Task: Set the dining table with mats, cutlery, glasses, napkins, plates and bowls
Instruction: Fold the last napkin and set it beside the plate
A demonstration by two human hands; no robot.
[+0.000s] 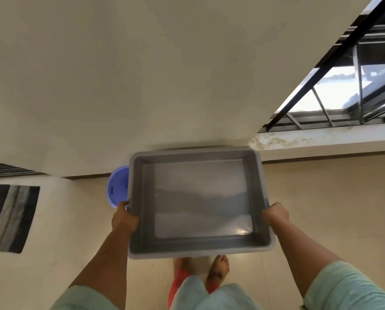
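- A striped rug (7,217) lay on the floor (321,209) at the far left, well apart from everything else.
- A blue round container (117,189) sat just beside the tray's left edge, partly hidden behind it.
- The left hand (124,218) had its fingers curled around the left rim of the grey tray (198,202); that grip was closed on the rim.
- The tray was carried level between both hands, above the floor, and held nothing.
- The right hand (275,214) clenched the tray's right rim in the same closed grip.
- A window (343,90) showed at the upper right.
- No mats, cutlery, glasses, napkins, plates, bowls or worktop were in view.
- Judging from this, the step in hand was carrying the emptied tray, either to put it away or to fetch more items; the next move called for somewhere to set it down.
- No brand, label or writing could be read.
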